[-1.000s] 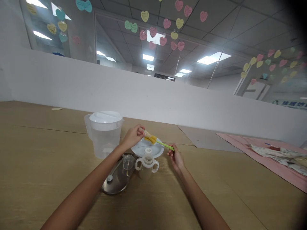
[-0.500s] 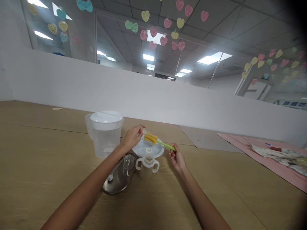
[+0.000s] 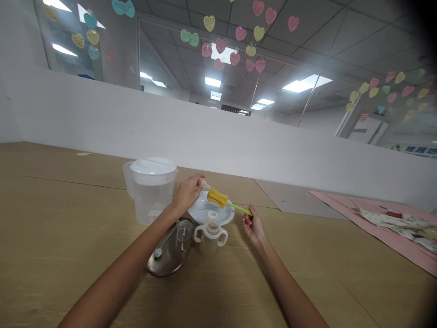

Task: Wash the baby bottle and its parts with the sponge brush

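Observation:
My left hand is closed, its fingertips pinching a small translucent bottle nipple above the far side of a white bowl. My right hand grips the green handle of a bottle brush. The brush's yellow sponge head points left over the bowl, just apart from the nipple. A clear baby bottle with two white side handles stands upright in front of the bowl. A white ring appears behind the bottle's open mouth; I cannot tell what it rests on.
Left of the bowl stands a lidded translucent pitcher. A metal tray beside the bottle bears a clear cap and a small white-ended piece. On the far right, a pink cloth carries patterned fabric. A white wall closes off the back.
The sponge head has shifted slightly right and down, and a gap now shows between it and the nipple. Both hands keep their grips.

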Available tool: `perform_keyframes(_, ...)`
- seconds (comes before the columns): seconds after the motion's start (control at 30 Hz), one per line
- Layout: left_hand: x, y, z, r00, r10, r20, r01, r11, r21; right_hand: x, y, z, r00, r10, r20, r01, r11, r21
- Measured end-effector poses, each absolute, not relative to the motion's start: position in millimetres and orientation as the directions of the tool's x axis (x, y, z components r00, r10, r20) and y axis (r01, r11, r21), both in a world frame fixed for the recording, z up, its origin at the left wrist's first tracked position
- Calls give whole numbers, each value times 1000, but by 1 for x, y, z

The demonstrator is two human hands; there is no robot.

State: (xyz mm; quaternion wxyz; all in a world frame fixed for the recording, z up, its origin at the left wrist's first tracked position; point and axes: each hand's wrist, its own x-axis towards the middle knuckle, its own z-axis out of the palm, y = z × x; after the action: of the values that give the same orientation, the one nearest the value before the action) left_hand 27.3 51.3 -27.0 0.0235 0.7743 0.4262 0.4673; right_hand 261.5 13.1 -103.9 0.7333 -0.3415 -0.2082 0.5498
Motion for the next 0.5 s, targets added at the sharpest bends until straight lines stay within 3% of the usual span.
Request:
perform_keyframes(0.2,33,50,-25,265,723,638,470,-674,570,258,13,-103,333,939,-90,-624,147,-768)
perform_keyframes(0.5,31,55,-33,403,697,592,714,-645,273,260,13,-103,314,945,-89,-642,142,-753)
